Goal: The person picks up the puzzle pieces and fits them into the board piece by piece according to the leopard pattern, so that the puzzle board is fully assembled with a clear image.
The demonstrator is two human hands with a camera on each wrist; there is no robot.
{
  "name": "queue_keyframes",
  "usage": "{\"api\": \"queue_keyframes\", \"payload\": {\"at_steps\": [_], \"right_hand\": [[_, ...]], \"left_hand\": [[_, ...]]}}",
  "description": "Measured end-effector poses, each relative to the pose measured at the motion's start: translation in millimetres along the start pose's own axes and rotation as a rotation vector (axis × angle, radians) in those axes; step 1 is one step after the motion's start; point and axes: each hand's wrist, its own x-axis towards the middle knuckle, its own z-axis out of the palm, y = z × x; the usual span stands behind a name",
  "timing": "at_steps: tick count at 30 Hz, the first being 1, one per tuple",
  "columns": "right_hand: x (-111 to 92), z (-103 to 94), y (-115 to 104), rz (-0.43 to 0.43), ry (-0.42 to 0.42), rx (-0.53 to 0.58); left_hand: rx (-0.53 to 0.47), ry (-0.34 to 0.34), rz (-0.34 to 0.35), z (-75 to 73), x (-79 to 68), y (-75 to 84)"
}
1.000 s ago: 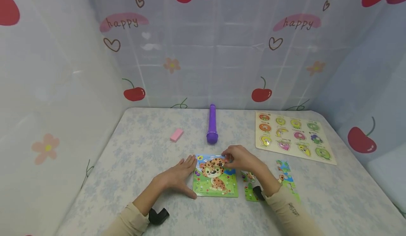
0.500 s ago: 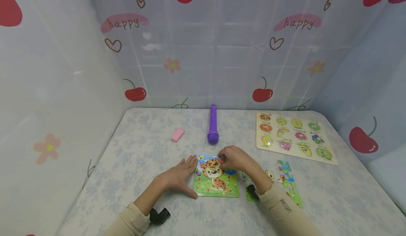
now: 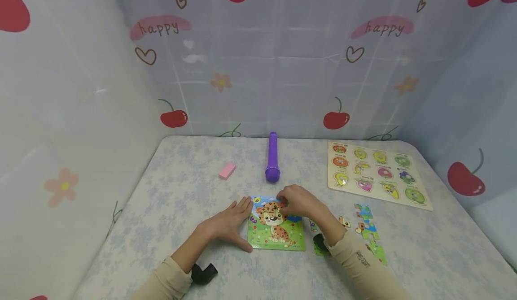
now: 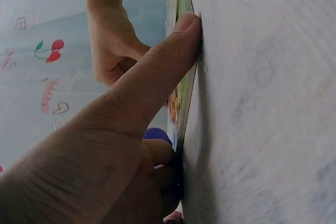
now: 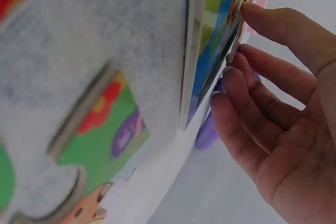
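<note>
A square leopard-cub puzzle board [image 3: 276, 228] lies flat in front of me. My left hand [image 3: 228, 223] is spread along its left side, the fingertips at the upper left corner and the thumb at the lower left corner. In the left wrist view the thumb [image 4: 170, 51] presses against the board's edge. My right hand [image 3: 299, 200] is over the board's upper right part. Between its thumb and fingers it pinches a thin puzzle piece [image 5: 237, 43], tilted close over the board. In the head view the fingers mostly hide this piece.
Loose puzzle pieces [image 3: 369, 230] lie right of the board, some behind the right forearm. A wooden fruit puzzle board [image 3: 377, 174] is at the back right. A purple toy microphone [image 3: 272, 158] and a pink block [image 3: 227, 171] lie behind the leopard board.
My right hand has shifted slightly left over the board with the puzzle piece, then stayed nearly still. The left hand keeps its place at the board's left side.
</note>
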Motion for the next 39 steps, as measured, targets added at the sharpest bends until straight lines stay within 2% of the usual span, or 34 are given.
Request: {"api": "queue_keyframes", "payload": {"at_steps": [12, 20, 29, 39], "right_hand": [[0.8, 4.4, 0.1, 0.001, -0.033, 0.004], [-0.7, 3.1, -0.3, 0.039, 0.004, 0.057], [1.0, 2.9, -1.6, -0.027, 0.035, -0.030], [1.1, 3.4, -0.7, -0.028, 0.033, -0.022]], "left_hand": [[-0.016, -0.016, -0.003, 1.8, -0.4, -1.0], [-0.016, -0.004, 0.002, 0.3, -0.1, 0.7], [-0.015, 0.005, -0.002, -0.8, 0.7, 0.1], [-0.017, 0.004, -0.004, -1.6, 0.9, 1.3]]}}
